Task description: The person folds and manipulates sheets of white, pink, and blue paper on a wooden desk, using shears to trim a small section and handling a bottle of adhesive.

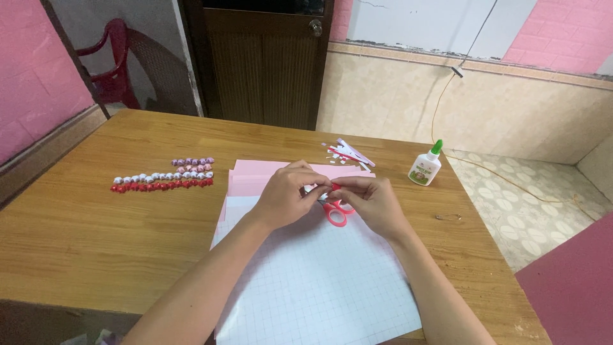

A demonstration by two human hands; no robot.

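My left hand (285, 195) and my right hand (373, 201) meet over the middle of the wooden table (96, 230), fingertips pinched together on a small red and white paper piece (331, 188). Just below the fingers lie red-handled scissors (334, 213) on a white gridded sheet (319, 281). Pink paper sheets (246, 176) are stacked under and behind the hands. To the left, rows of small folded paper stars (163, 179) in purple, white and red are lined up.
A white glue bottle with a green cap (426, 166) stands at the right. Paper strips and scraps (348, 155) lie behind the hands. A safety pin (449, 217) rests near the right edge. A red plastic chair (115, 64) stands beyond the table.
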